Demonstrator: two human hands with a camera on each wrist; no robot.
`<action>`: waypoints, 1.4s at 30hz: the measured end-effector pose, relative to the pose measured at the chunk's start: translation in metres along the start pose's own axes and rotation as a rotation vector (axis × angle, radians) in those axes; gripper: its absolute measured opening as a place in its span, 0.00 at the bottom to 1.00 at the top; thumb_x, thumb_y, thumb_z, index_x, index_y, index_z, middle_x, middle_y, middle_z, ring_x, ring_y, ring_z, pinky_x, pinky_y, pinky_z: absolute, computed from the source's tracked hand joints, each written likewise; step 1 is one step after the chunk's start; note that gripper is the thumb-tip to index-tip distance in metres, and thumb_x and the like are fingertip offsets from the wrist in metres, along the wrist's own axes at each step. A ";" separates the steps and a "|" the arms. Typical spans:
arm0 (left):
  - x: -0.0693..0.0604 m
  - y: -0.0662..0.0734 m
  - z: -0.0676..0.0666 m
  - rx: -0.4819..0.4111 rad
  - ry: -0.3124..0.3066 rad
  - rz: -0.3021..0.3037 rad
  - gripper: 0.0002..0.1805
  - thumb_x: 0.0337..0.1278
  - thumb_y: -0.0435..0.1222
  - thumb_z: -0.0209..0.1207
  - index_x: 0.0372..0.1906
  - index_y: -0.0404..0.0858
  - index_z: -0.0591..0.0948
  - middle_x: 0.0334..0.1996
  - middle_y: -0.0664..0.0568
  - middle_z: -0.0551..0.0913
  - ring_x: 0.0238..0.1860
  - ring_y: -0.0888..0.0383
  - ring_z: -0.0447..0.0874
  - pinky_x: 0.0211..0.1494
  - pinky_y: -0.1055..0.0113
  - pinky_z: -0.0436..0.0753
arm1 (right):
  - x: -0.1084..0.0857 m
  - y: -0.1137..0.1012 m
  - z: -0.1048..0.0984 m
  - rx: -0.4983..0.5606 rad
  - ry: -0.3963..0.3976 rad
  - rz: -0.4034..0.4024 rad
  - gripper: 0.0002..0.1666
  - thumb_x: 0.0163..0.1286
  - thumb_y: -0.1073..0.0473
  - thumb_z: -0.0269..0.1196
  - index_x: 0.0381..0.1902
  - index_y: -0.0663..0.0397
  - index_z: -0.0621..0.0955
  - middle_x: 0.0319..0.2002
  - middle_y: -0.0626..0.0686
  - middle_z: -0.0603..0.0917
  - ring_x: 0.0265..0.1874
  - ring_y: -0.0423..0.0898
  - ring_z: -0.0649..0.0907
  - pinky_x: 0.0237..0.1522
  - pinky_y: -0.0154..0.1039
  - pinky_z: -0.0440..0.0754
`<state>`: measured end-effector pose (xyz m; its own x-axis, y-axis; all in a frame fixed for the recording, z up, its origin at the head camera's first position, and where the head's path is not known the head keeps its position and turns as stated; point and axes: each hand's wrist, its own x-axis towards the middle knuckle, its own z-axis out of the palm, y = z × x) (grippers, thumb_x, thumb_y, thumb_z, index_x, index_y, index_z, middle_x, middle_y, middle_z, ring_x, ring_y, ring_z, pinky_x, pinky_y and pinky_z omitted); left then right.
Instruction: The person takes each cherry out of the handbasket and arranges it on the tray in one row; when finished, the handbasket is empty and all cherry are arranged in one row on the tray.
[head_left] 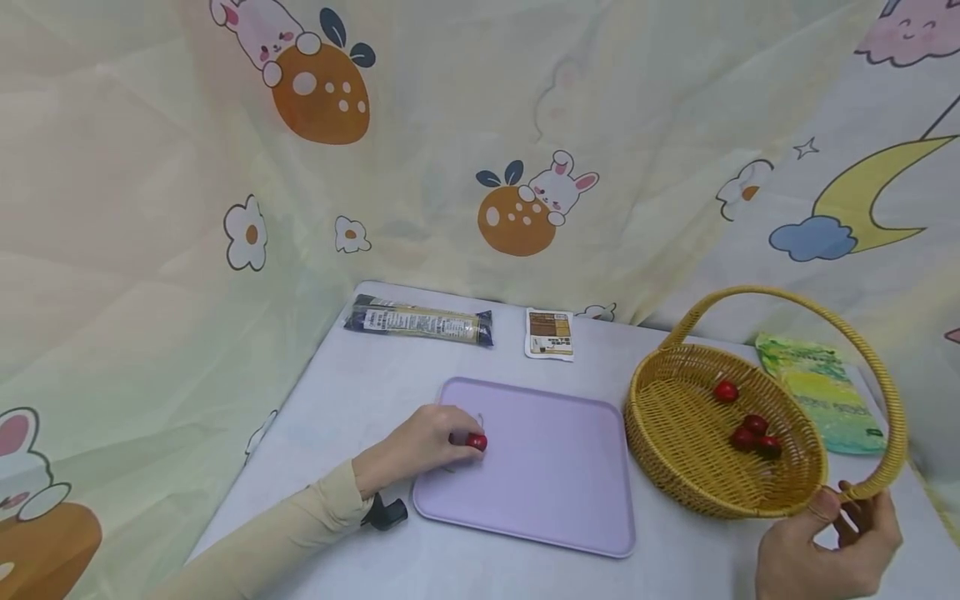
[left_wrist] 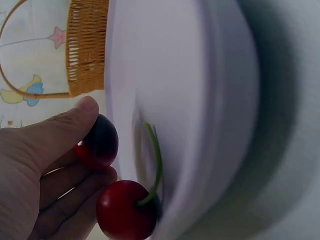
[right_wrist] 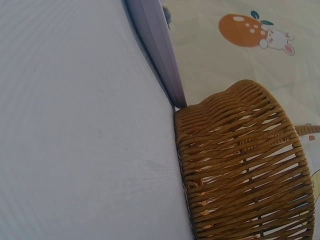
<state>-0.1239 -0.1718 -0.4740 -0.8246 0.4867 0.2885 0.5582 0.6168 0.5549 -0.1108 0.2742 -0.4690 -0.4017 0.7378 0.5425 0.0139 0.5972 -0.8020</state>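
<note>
White table (head_left: 367, 383), packet print (head_left: 551, 343) illegible, cherry (head_left: 478, 442) in left hand (head_left: 429, 437), basket (head_left: 678, 425) in right hand (head_left: 821, 554).

- No word, brand or number is legible to you in these views; you can make out print on three packages, all in the head view.
- Long dark package (head_left: 420, 322): you see a pale label bearing rows of small dark characters, too fine to read.
- Small sachet (head_left: 549, 335): you see a brown upper panel with tiny print and, on the white below it, darker characters, blurred.
- Green-and-yellow bag (head_left: 821, 392): you see faint pale lettering across its front and a small dark mark near its lower right corner, both unreadable.
</note>
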 end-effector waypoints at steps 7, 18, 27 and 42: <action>-0.003 -0.002 0.003 0.059 -0.003 0.030 0.14 0.53 0.42 0.78 0.44 0.44 0.92 0.40 0.58 0.92 0.42 0.65 0.87 0.47 0.72 0.85 | -0.005 -0.019 -0.006 -0.022 -0.010 0.031 0.27 0.81 0.42 0.55 0.75 0.31 0.71 0.58 0.21 0.71 0.59 0.33 0.78 0.65 0.24 0.71; -0.006 -0.003 0.005 0.100 0.011 0.047 0.18 0.52 0.45 0.78 0.47 0.44 0.92 0.43 0.58 0.91 0.46 0.65 0.88 0.51 0.73 0.85 | 0.000 0.002 -0.001 0.006 -0.004 -0.059 0.28 0.80 0.45 0.58 0.75 0.30 0.71 0.57 0.19 0.71 0.55 0.26 0.76 0.61 0.22 0.72; 0.006 0.011 -0.016 0.147 0.126 0.173 0.21 0.52 0.44 0.79 0.48 0.38 0.91 0.44 0.54 0.92 0.45 0.60 0.90 0.52 0.68 0.87 | 0.001 0.002 0.002 0.048 0.022 -0.094 0.27 0.80 0.46 0.59 0.74 0.32 0.72 0.56 0.18 0.72 0.52 0.23 0.75 0.56 0.21 0.71; 0.113 0.067 -0.004 -0.083 0.075 0.338 0.22 0.52 0.42 0.78 0.53 0.40 0.90 0.49 0.53 0.92 0.53 0.63 0.90 0.58 0.80 0.81 | 0.002 0.002 0.004 0.048 0.030 -0.088 0.27 0.80 0.46 0.59 0.74 0.32 0.73 0.56 0.19 0.71 0.52 0.24 0.75 0.58 0.21 0.74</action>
<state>-0.1802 -0.0777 -0.4009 -0.6004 0.6062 0.5216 0.7941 0.3749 0.4784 -0.1148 0.2756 -0.4703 -0.3721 0.6929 0.6177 -0.0645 0.6445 -0.7619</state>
